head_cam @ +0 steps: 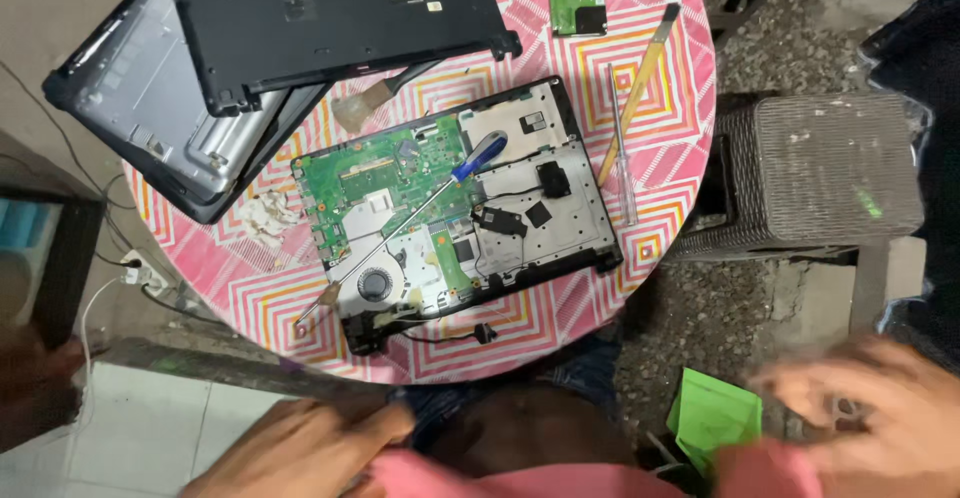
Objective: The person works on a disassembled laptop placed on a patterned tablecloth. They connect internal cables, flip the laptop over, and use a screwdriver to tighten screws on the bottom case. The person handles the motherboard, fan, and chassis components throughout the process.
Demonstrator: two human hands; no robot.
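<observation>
below the round table's [660, 18] edge, left hand [300, 448] lies flat, fingers together, holding nothing; right hand [880, 408], blurred, fingers spread, hovers beside a green sheet [712, 413], grip unclear.

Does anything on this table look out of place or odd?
Yes. A blue-handled screwdriver lies slantwise across the bare circuit board of the opened laptop, its tip past the laptop's edge. Two dark laptop covers overhang the round table. Both hands, left hand and right hand, are off the table.
</observation>
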